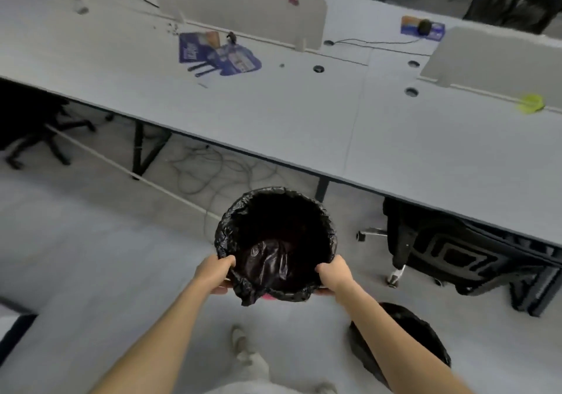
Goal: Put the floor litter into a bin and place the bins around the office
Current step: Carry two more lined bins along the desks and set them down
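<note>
I hold a round bin [275, 235] lined with a black plastic bag out in front of me, above the grey floor. My left hand [214, 272] grips its near left rim and my right hand [334, 273] grips its near right rim. A bit of red shows under the bag at the near edge. The inside looks dark and I cannot tell whether anything lies in it. A second bin with a black liner [404, 326] stands on the floor to my right, partly hidden behind my right forearm.
A long grey desk [289, 120] with white dividers runs across ahead, with blue leaflets [219, 54] and a yellow-green object [530, 103] on it. Cables [206, 165] lie under it. Black office chairs stand at the left [33, 126] and right [441, 247].
</note>
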A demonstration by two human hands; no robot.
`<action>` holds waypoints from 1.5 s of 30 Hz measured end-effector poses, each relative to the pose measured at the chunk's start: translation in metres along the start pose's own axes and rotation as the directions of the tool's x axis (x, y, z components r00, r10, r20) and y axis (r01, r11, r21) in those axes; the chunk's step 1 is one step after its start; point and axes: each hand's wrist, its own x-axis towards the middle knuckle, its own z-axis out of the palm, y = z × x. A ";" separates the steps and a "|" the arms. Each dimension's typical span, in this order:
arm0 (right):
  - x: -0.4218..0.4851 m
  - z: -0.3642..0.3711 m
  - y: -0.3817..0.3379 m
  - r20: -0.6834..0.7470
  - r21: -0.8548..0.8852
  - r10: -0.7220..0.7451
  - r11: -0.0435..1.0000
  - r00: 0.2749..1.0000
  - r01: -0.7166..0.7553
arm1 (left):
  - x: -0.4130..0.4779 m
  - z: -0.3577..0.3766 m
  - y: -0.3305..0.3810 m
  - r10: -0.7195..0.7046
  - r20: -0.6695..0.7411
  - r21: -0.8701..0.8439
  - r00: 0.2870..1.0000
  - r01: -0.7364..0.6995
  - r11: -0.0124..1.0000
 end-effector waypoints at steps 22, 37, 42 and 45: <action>0.007 0.355 -0.247 0.351 -0.398 -0.348 0.785 0.869 0.475 | 0.118 -0.348 -0.055 -0.275 -0.316 -0.607 0.908 0.030 0.794; 0.007 0.586 -0.397 0.599 -0.498 -0.151 0.699 0.787 0.513 | 0.189 -0.500 -0.079 -0.507 -0.351 -0.849 0.787 -0.038 0.528; 0.014 0.693 -0.429 0.572 -0.567 -0.143 0.643 0.807 0.516 | 0.235 -0.585 -0.101 -0.469 -0.299 -0.814 0.831 0.035 0.580; 0.024 0.755 -0.447 0.497 -0.628 -0.141 0.622 0.856 0.467 | 0.261 -0.642 -0.113 -0.453 -0.267 -0.773 0.851 0.092 0.628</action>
